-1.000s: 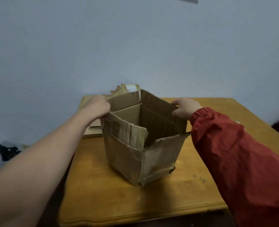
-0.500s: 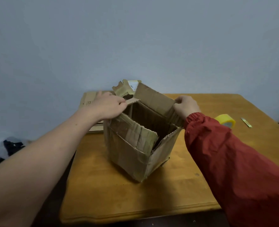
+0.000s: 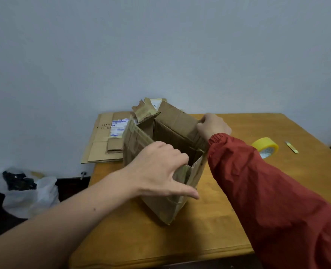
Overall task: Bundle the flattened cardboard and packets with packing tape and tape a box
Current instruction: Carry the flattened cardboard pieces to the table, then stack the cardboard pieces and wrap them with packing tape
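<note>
A worn brown cardboard box (image 3: pixel 164 206) stands upright on the wooden table (image 3: pixel 219 220), its top flaps up. My left hand (image 3: pixel 160 171) rests on the near flap, fingers curled over its edge into the opening, thumb spread out. My right hand (image 3: pixel 212 126), in a red sleeve, grips the far right flap. Flattened cardboard (image 3: pixel 104 144) with white labels lies at the table's back left corner. A yellow roll of packing tape (image 3: pixel 265 147) lies on the table to the right of my right arm.
A small yellowish strip (image 3: pixel 291 146) lies right of the tape roll. A white plastic bag (image 3: pixel 27 193) with dark contents sits on the floor to the left. A pale wall stands close behind the table.
My left hand has moved from the box's far left flap to the near flap. The box has turned a little. My right hand stays on the right flap.
</note>
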